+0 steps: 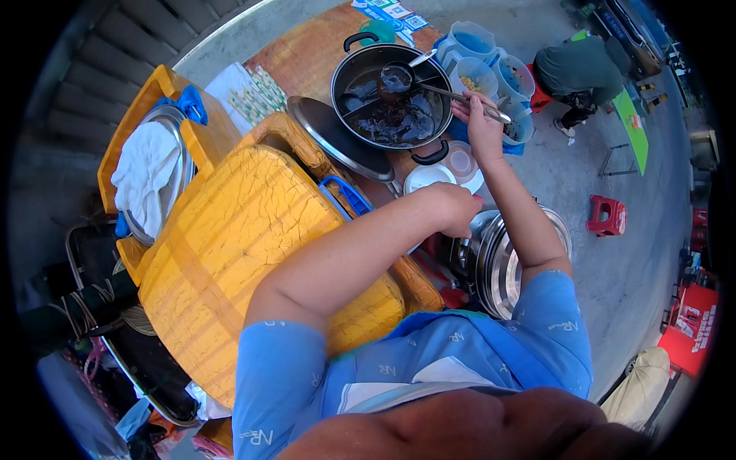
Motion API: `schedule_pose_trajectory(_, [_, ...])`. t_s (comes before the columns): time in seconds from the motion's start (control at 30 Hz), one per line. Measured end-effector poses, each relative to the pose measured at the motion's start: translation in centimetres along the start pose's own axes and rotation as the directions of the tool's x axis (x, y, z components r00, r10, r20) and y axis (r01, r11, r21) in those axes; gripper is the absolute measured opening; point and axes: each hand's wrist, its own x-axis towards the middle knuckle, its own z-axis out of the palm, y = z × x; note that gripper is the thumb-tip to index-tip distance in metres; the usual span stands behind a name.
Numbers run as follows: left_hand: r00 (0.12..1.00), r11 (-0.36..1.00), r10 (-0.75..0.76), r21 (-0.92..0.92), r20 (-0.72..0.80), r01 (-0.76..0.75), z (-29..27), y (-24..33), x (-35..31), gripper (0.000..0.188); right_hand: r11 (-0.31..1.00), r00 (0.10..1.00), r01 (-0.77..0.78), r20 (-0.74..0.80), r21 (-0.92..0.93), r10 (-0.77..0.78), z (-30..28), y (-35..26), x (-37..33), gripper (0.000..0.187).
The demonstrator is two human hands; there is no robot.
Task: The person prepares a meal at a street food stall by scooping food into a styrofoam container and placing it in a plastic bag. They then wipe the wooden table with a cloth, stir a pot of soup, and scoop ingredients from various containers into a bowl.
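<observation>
My right hand (481,126) is wrapped round the long metal handle of a ladle (448,93). The ladle's bowl is over the dark liquid in a black two-handled pot (337,107). A thin divider runs across the pot, and a second pale-handled utensil (422,57) leans in it. Lower down, my left hand (454,208) is closed beside a white round container (428,178). Something small and red shows at its fingertips, but what it grips is hidden. A steel pot lid (337,138) leans against the pot's left side.
Clear pitchers (471,40) with food bits stand right of the pot. A large yellow insulated box (253,253) fills the left, with a white cloth (146,172) on a metal vessel beyond. Stacked steel lids (506,268) sit by my right forearm. A red stool (606,215) and a bent-over person (579,73) are farther right.
</observation>
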Motion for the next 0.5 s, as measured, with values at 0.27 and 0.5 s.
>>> schedule_pose_trajectory(0.27, [0.996, 1.0, -0.011, 0.021, -0.089, 0.013, 0.8, -0.2, 0.2, 0.045, 0.441, 0.662, 0.742, 0.446, -0.506, -0.603, 0.8, -4.0, 0.8, 0.021])
schedule_pose_trajectory(0.5, [0.995, 1.0, -0.013, 0.009, -0.1, 0.014, 0.3, 0.2, -0.4, 0.045, 0.081, 0.395, 0.913, 0.815, -0.401, -0.423, -2.3, -3.7, -2.6, 0.032])
